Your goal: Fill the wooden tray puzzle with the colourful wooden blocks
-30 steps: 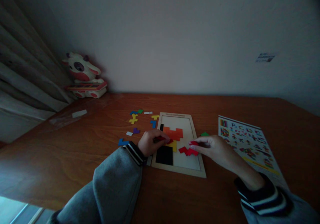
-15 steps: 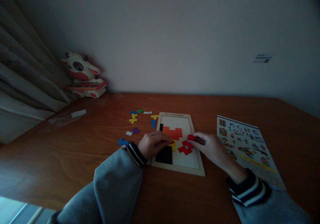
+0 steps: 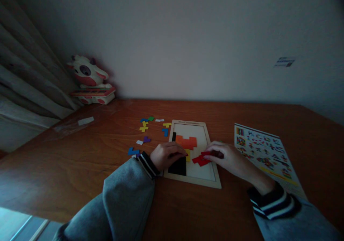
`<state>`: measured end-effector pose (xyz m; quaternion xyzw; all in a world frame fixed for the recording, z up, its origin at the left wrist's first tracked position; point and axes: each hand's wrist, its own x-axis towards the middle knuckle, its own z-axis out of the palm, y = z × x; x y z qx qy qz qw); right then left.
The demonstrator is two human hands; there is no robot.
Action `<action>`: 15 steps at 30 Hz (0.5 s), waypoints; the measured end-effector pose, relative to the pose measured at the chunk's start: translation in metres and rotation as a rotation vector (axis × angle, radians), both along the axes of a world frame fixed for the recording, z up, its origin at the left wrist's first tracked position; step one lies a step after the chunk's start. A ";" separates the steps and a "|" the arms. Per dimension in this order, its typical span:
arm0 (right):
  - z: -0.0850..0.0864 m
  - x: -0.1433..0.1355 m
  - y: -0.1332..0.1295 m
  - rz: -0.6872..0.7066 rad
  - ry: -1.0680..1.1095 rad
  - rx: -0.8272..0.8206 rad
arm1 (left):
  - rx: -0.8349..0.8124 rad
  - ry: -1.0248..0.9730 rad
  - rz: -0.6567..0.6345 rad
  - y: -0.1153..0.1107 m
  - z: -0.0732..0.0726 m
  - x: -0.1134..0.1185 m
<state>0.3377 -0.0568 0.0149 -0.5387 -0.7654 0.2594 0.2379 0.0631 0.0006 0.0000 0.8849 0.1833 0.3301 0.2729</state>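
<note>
A wooden tray puzzle (image 3: 192, 122) lies on the table in front of me, with orange (image 3: 188, 141), yellow (image 3: 187, 158) and black (image 3: 177, 167) pieces inside it. My right hand (image 3: 228, 158) is over the tray's right side, thumb and fingers closed on a red puzzle piece (image 3: 206, 154). Another red piece (image 3: 201, 160) lies just under it; their outlines overlap. My left hand (image 3: 168, 154) rests over the tray's left side with its fingers pinched. A bit of red shows at those fingertips, beside the yellow piece; most of it is hidden.
Loose blue (image 3: 133, 151), yellow (image 3: 144, 129), purple (image 3: 147, 139), green (image 3: 151, 119) and white (image 3: 159, 120) pieces are scattered left of the tray. A printed pattern sheet (image 3: 264, 151) lies on the right. A toy cow with a keyboard (image 3: 92, 80) sits at the back left.
My right hand has lowered the red piece onto or against the other red piece in the tray. My left hand has stayed almost in place.
</note>
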 end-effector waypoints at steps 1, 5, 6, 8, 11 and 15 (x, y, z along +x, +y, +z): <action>0.000 0.000 0.000 0.021 0.001 -0.001 | 0.001 -0.001 -0.001 0.000 0.000 0.000; 0.001 0.000 -0.002 0.090 0.003 -0.018 | 0.003 -0.006 -0.010 0.000 -0.002 0.000; 0.000 -0.001 -0.002 0.100 0.004 -0.026 | 0.006 -0.004 -0.014 0.000 -0.003 0.000; -0.001 -0.003 -0.002 0.110 0.006 -0.039 | 0.014 0.000 -0.019 0.000 -0.003 0.000; -0.003 -0.005 -0.003 0.112 0.009 -0.052 | 0.021 0.006 -0.022 0.000 -0.002 -0.001; -0.001 -0.008 -0.004 0.113 0.005 -0.050 | 0.009 0.007 -0.020 0.000 -0.002 0.000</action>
